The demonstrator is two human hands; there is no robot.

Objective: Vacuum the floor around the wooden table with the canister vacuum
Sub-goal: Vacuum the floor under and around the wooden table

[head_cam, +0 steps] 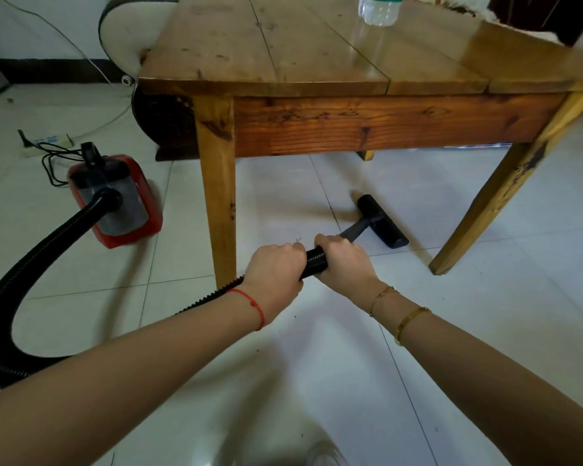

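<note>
A floor of glossy white tiles (317,381) is seen from above, with small dark specks scattered on the near tiles. A wooden table (317,62) stands at the far side, its plank surface carrying a clear plastic water bottle (379,10) near the far edge. The red canister vacuum (115,200) is set on the floor to the left of the table's near left leg (217,196). A black corrugated hose (21,280) is led from the canister's front, looped toward the near left and then carried across to the hands. The hose is held in both hands: the left hand (273,274) is wrapped closed around it, and just beyond it the right hand (344,260) is closed around it as well, so that each grip is pressed tight on the hose. A red string bracelet is worn on the left wrist and gold bracelets on the right. Beyond the right hand, a short grey tube runs to the black floor nozzle (382,222), which is rested flat on the tiles under the table, between its near legs. A white power strip (46,144) with cords is laid on the floor at the far left, behind the canister.
</note>
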